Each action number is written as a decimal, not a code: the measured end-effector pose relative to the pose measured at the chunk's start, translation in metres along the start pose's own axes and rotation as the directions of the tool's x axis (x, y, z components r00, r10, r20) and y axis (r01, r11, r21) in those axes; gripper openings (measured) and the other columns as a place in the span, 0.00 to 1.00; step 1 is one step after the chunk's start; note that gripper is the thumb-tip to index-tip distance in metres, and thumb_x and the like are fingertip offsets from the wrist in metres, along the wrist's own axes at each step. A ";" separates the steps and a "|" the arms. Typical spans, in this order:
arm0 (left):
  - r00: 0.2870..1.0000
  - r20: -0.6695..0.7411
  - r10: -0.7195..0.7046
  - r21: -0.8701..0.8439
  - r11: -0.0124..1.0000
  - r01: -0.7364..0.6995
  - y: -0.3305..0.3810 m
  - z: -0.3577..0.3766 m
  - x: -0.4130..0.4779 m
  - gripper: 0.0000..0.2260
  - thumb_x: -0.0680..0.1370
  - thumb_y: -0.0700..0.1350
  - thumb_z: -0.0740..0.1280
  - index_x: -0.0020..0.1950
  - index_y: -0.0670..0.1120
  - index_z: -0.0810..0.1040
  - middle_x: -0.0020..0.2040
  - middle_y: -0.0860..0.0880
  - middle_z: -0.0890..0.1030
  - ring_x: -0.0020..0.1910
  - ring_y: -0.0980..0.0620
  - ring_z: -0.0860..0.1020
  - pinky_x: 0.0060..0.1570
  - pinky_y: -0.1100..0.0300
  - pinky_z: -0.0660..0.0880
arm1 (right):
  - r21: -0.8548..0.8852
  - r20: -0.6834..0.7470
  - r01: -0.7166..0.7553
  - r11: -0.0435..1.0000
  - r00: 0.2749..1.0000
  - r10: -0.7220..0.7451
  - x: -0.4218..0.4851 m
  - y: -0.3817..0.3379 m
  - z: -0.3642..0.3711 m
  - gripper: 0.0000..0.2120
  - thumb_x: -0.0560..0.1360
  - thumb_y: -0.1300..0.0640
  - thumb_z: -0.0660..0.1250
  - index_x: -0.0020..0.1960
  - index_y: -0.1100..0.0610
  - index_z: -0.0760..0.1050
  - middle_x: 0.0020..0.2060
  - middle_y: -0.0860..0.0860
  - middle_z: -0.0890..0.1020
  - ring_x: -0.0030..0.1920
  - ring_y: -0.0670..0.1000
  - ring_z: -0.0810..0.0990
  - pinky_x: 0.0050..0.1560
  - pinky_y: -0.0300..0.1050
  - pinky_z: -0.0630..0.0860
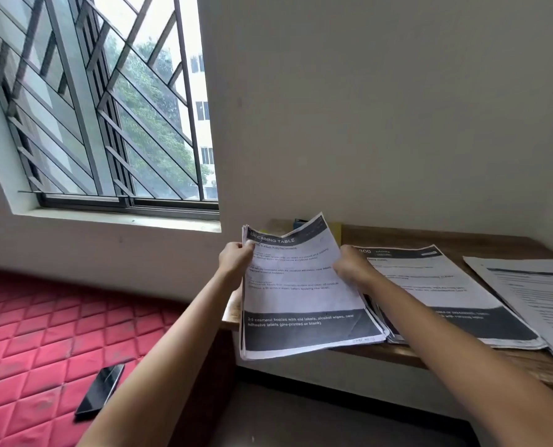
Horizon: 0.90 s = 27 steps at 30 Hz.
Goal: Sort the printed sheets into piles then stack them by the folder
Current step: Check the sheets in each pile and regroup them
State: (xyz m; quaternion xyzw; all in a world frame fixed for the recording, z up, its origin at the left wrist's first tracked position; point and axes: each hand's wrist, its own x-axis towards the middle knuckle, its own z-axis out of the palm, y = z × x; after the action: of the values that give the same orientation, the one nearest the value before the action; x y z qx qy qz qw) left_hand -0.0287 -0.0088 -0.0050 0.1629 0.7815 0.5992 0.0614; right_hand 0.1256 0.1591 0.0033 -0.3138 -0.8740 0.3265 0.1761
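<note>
You held the sheaf of printed sheets (300, 291) raised just left of the kitchen pile (446, 285) on the surface (481, 241) — left hand (234, 258) pinching one edge, right hand (349, 266) gripping the other. Sorting was under way; the next move called for freeing the top "Dressing Table" sheet and laying it on its own pile.

Matt paper sheets (296, 285), wood-grain table (481, 243)
</note>
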 end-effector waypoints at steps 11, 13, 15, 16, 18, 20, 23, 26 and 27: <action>0.989 -0.061 0.136 -0.063 0.988 -0.140 -0.014 0.015 0.016 0.15 0.75 0.36 0.65 0.61 0.45 0.77 0.50 0.50 0.81 0.51 0.52 0.78 0.54 0.63 0.71 | -0.325 -0.181 0.027 0.945 0.979 -0.091 0.006 -0.019 -0.008 0.18 0.76 0.63 0.63 0.64 0.64 0.65 0.61 0.60 0.72 0.62 0.60 0.70 0.56 0.49 0.70; 0.988 -0.060 0.143 -0.076 0.986 -0.147 -0.017 0.017 0.016 0.15 0.75 0.36 0.66 0.60 0.45 0.78 0.52 0.49 0.82 0.51 0.52 0.79 0.54 0.63 0.71 | -0.392 -0.247 0.184 0.901 0.922 -0.296 0.020 -0.031 -0.002 0.18 0.75 0.63 0.64 0.63 0.62 0.65 0.60 0.59 0.72 0.60 0.58 0.69 0.58 0.47 0.67; 0.989 -0.047 0.143 -0.118 0.982 -0.147 -0.019 0.016 0.017 0.15 0.73 0.39 0.68 0.59 0.46 0.79 0.53 0.47 0.83 0.51 0.51 0.79 0.56 0.60 0.74 | -0.305 -0.203 0.374 0.876 0.873 -0.443 0.032 -0.047 0.009 0.19 0.75 0.64 0.63 0.65 0.61 0.67 0.61 0.58 0.73 0.61 0.56 0.69 0.62 0.47 0.68; 0.988 -0.043 0.147 -0.133 0.979 -0.152 -0.020 0.016 0.018 0.16 0.70 0.42 0.69 0.58 0.47 0.79 0.53 0.47 0.83 0.50 0.51 0.80 0.58 0.57 0.75 | -0.243 -0.165 0.453 0.858 0.852 -0.496 0.035 -0.055 0.016 0.20 0.75 0.64 0.62 0.66 0.61 0.68 0.62 0.57 0.73 0.63 0.56 0.70 0.65 0.47 0.67; 0.986 -0.029 0.163 -0.160 0.973 -0.166 -0.025 0.013 0.023 0.19 0.64 0.46 0.67 0.55 0.49 0.78 0.51 0.46 0.83 0.49 0.50 0.80 0.59 0.52 0.76 | -0.147 -0.092 0.562 0.814 0.812 -0.577 0.037 -0.067 0.035 0.21 0.74 0.66 0.63 0.67 0.62 0.69 0.63 0.58 0.74 0.65 0.56 0.70 0.67 0.44 0.64; 0.985 -0.014 0.174 -0.232 0.957 -0.172 -0.030 0.011 0.028 0.19 0.63 0.46 0.67 0.54 0.48 0.78 0.50 0.45 0.83 0.47 0.49 0.80 0.58 0.49 0.76 | -0.105 -0.045 0.621 0.777 0.777 -0.627 0.040 -0.071 0.055 0.22 0.73 0.66 0.63 0.67 0.61 0.69 0.63 0.58 0.75 0.65 0.56 0.71 0.68 0.44 0.64; 0.983 -0.018 0.180 -0.298 0.938 -0.178 -0.032 0.013 0.031 0.17 0.65 0.46 0.67 0.53 0.46 0.78 0.49 0.45 0.82 0.47 0.49 0.79 0.57 0.50 0.75 | -0.043 -0.027 0.645 0.763 0.762 -0.647 0.045 -0.066 0.080 0.24 0.73 0.65 0.64 0.69 0.60 0.68 0.66 0.59 0.73 0.68 0.57 0.69 0.70 0.45 0.62; 0.979 -0.018 0.202 -0.345 0.918 -0.195 -0.034 0.017 0.035 0.09 0.73 0.45 0.70 0.52 0.45 0.80 0.48 0.44 0.83 0.46 0.49 0.79 0.57 0.49 0.75 | 0.061 -0.066 0.642 0.765 0.767 -0.638 0.046 -0.058 0.094 0.25 0.74 0.64 0.64 0.70 0.58 0.67 0.67 0.57 0.73 0.68 0.55 0.70 0.70 0.44 0.63; 0.981 -0.017 0.195 -0.366 0.912 -0.188 -0.035 0.017 0.037 0.07 0.76 0.44 0.69 0.52 0.44 0.81 0.48 0.43 0.83 0.46 0.48 0.79 0.56 0.49 0.75 | 0.099 -0.089 0.637 0.764 0.771 -0.631 0.047 -0.056 0.097 0.24 0.74 0.64 0.64 0.70 0.58 0.68 0.66 0.56 0.74 0.67 0.55 0.71 0.69 0.43 0.65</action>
State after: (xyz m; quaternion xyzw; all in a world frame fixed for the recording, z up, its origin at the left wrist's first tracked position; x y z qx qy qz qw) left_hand -0.0648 0.0113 -0.0393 0.2303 0.6360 0.7355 0.0396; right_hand 0.0161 0.1126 -0.0241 0.0033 -0.9020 0.2932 0.3168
